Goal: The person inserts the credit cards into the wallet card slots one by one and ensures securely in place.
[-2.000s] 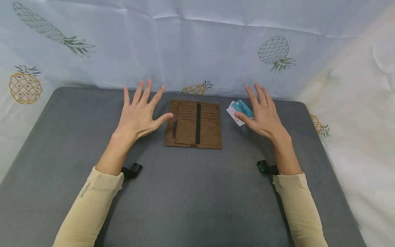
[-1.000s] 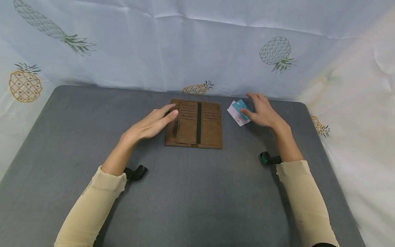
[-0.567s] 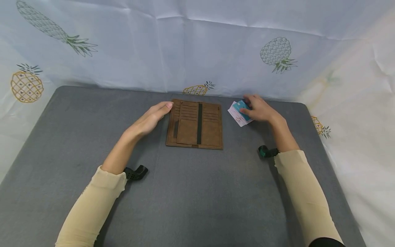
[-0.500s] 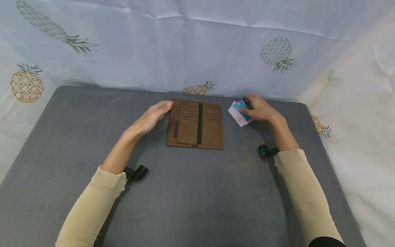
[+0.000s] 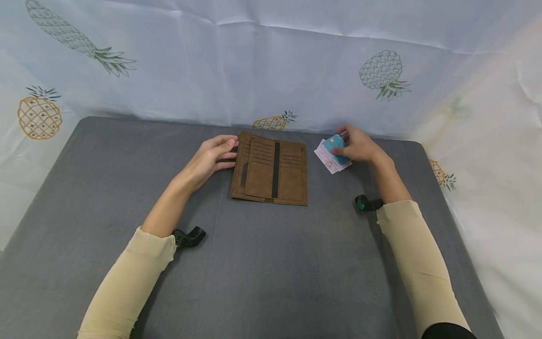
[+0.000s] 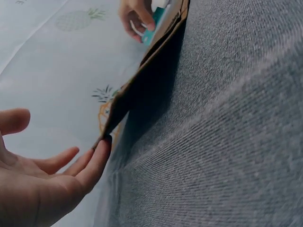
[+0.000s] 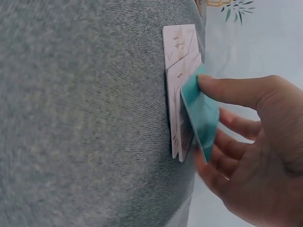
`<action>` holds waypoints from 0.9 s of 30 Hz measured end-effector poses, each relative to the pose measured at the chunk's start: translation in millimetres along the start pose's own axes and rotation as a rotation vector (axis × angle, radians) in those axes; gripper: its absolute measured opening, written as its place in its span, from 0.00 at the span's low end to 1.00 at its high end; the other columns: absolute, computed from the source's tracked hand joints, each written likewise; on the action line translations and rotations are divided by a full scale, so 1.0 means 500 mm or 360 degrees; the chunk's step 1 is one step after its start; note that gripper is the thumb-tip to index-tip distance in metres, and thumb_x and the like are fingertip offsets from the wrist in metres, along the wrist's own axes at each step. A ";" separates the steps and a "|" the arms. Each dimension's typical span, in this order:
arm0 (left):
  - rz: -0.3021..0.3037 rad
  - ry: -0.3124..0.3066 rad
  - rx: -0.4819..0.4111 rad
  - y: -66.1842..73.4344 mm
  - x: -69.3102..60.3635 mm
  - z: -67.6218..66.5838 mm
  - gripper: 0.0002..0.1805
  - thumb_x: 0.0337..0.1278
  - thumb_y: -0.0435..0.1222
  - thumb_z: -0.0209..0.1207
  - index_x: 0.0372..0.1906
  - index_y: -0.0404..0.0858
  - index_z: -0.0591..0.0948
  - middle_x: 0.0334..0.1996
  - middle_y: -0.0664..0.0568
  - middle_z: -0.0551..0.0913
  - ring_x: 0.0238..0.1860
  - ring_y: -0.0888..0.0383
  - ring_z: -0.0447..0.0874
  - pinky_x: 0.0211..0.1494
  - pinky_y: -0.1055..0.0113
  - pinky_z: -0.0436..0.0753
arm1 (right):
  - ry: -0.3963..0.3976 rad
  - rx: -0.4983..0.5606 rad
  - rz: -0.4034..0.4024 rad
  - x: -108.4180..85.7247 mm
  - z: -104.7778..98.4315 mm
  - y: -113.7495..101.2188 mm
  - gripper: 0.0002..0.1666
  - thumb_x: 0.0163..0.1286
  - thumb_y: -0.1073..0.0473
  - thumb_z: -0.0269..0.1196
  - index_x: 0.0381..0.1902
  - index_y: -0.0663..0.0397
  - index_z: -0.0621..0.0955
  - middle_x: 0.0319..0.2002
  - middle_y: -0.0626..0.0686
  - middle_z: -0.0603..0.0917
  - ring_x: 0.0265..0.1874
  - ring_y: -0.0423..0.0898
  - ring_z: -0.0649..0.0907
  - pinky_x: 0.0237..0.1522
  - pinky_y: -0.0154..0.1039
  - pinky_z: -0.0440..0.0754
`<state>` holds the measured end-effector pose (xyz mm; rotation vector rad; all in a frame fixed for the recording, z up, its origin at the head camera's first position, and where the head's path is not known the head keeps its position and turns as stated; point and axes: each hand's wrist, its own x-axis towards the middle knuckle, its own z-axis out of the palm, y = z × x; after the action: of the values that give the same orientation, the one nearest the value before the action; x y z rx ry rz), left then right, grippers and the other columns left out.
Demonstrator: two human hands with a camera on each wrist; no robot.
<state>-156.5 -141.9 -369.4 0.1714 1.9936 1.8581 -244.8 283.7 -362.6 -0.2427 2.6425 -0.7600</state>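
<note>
Near twelve o'clock on the table [image 5: 271,268], propping up the nine o'clock edge of the open wallet [image 5: 261,183] with left hand [image 5: 207,159], nearly straight-fingered and spread, supporting from beneath rather than clasping; seemingly so placed to tilt that side while leaving the rest flat. Near three o'clock of the wallet, pinching a teal card [image 7: 203,113] between thumb and fingers of right hand [image 7: 270,144], closed to just its width; tilted off the pale cards [image 7: 177,52], probably for separating one without dragging the others.
</note>
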 end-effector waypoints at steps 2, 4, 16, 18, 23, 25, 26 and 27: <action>-0.0006 0.0006 -0.0030 -0.001 0.001 0.002 0.35 0.89 0.45 0.45 0.87 0.33 0.56 0.86 0.38 0.59 0.84 0.38 0.63 0.86 0.42 0.68 | 0.0046 0.0023 0.0015 0.000 0.000 0.004 0.36 0.79 0.56 0.67 0.74 0.68 0.67 0.64 0.70 0.77 0.54 0.60 0.80 0.47 0.39 0.82; -0.0016 0.0014 -0.0055 -0.002 0.002 0.003 0.35 0.88 0.43 0.46 0.87 0.32 0.56 0.86 0.38 0.58 0.84 0.39 0.63 0.87 0.43 0.68 | 0.0092 0.0065 0.0019 0.000 0.000 0.007 0.33 0.80 0.56 0.65 0.73 0.68 0.69 0.59 0.68 0.78 0.48 0.55 0.80 0.41 0.32 0.79; -0.0070 0.0105 0.0020 -0.018 0.012 0.006 0.33 0.80 0.26 0.53 0.84 0.33 0.63 0.82 0.38 0.68 0.80 0.43 0.73 0.83 0.54 0.76 | 0.0304 0.0266 -0.0026 -0.006 0.003 -0.015 0.24 0.82 0.58 0.61 0.70 0.62 0.78 0.50 0.57 0.81 0.44 0.46 0.78 0.39 0.30 0.75; -0.0058 0.0105 0.0045 -0.021 0.013 0.007 0.33 0.79 0.23 0.52 0.84 0.33 0.64 0.82 0.37 0.67 0.80 0.43 0.72 0.83 0.54 0.76 | 0.0333 0.0305 -0.0044 -0.006 0.007 -0.024 0.23 0.81 0.58 0.62 0.69 0.60 0.80 0.50 0.56 0.82 0.46 0.45 0.81 0.40 0.30 0.77; -0.0042 0.0106 0.0055 -0.025 0.013 0.008 0.34 0.77 0.20 0.50 0.83 0.32 0.65 0.82 0.37 0.67 0.82 0.42 0.70 0.83 0.52 0.76 | 0.0396 0.0459 -0.0111 -0.002 0.024 -0.052 0.20 0.80 0.58 0.64 0.66 0.56 0.83 0.42 0.45 0.87 0.41 0.39 0.83 0.40 0.33 0.79; -0.0042 0.0107 0.0055 -0.024 0.013 0.009 0.34 0.77 0.20 0.50 0.83 0.33 0.65 0.82 0.37 0.67 0.82 0.42 0.70 0.83 0.52 0.76 | 0.0402 0.0541 -0.0140 0.000 0.032 -0.064 0.19 0.79 0.59 0.64 0.65 0.56 0.83 0.37 0.39 0.87 0.37 0.39 0.81 0.38 0.35 0.79; -0.0045 0.0108 0.0052 -0.024 0.013 0.009 0.34 0.77 0.20 0.50 0.83 0.33 0.65 0.82 0.37 0.67 0.82 0.42 0.70 0.83 0.53 0.76 | 0.0397 0.0580 -0.0154 0.001 0.037 -0.070 0.19 0.79 0.59 0.64 0.65 0.57 0.83 0.35 0.38 0.87 0.37 0.39 0.81 0.38 0.36 0.80; -0.0044 0.0107 0.0048 -0.024 0.013 0.010 0.34 0.77 0.20 0.51 0.84 0.33 0.65 0.82 0.37 0.67 0.82 0.42 0.70 0.83 0.53 0.76 | 0.0390 0.0622 -0.0164 0.002 0.042 -0.075 0.19 0.79 0.60 0.65 0.64 0.57 0.83 0.34 0.36 0.86 0.35 0.39 0.80 0.38 0.36 0.80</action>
<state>-158.7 -136.3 -382.7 0.0905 2.0592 1.8403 -235.0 241.8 -358.9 -0.1876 2.6432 -1.3970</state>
